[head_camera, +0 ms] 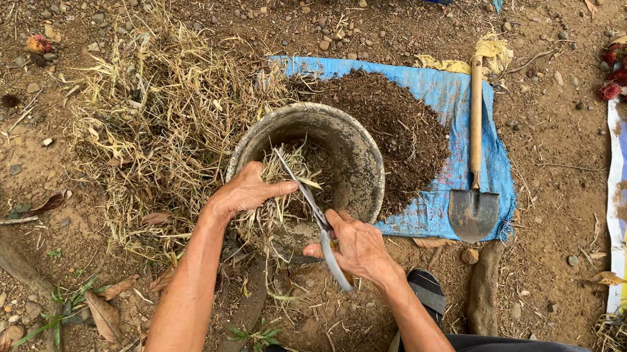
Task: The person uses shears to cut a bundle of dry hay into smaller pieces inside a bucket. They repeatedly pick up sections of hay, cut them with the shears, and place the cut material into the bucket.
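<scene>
Over bare dirt, left hand [241, 194] grips dry grass [282, 173]; right hand [359, 247] clasps scissors [309, 204].

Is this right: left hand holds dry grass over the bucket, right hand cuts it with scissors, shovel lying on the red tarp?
Not quite. The head view shows the shovel lying on a blue tarp, not red. The rest holds: left hand holds dry grass over the bucket, right hand cuts with scissors.
</scene>
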